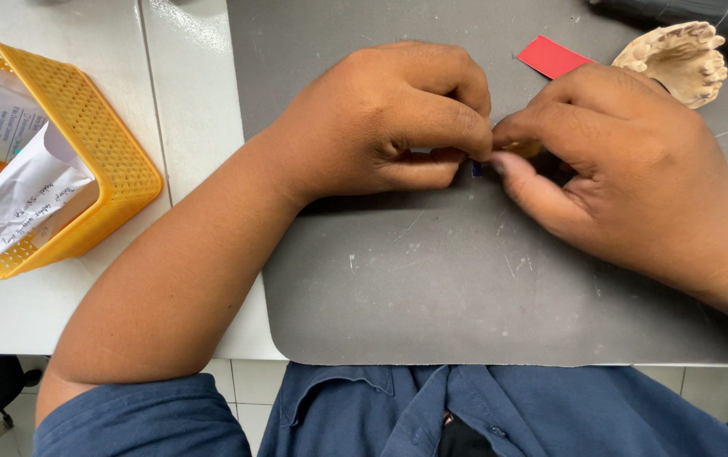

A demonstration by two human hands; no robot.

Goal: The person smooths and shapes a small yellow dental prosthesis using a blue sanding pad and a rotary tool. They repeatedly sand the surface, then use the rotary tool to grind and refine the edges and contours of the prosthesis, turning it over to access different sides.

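Both of my hands meet over the grey mat (466,288). My left hand (389,118) is curled, its fingertips pinched against a tiny object (476,168) with a blue edge that shows between the two hands. My right hand (601,161) pinches the same small piece from the right, and a yellowish part (523,151) peeks out under its fingers. Most of the piece is hidden by the fingers.
A red card (550,56) lies on the mat behind my right hand. A pale plaster jaw cast (677,57) sits at the back right, a dark object (686,13) beyond it. A yellow mesh basket (93,144) with folded papers (17,182) stands at the left on the white table (195,93).
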